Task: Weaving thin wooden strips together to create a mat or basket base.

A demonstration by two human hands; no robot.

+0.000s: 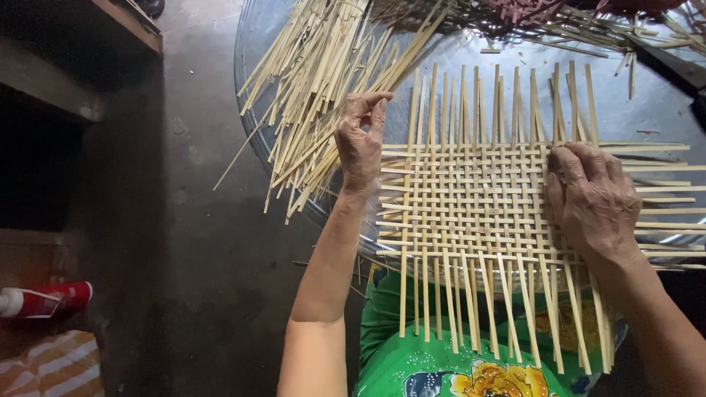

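A flat woven mat of pale bamboo strips [471, 202] lies on a round glass table [257, 44], its loose ends sticking out on every side. My left hand [360, 143] sits at the mat's upper left corner, fingers pinched together on a thin strip there. My right hand [592, 202] rests palm down on the mat's right part, fingers curled over the weave and pressing it flat.
A loose pile of bamboo strips [323, 81] fans out at the table's upper left, more lie along the far edge [588, 26]. A dark floor [191, 242] is at left, with a shelf [44, 81] and a red-and-white bottle [44, 300]. My green patterned clothing [441, 360] is below.
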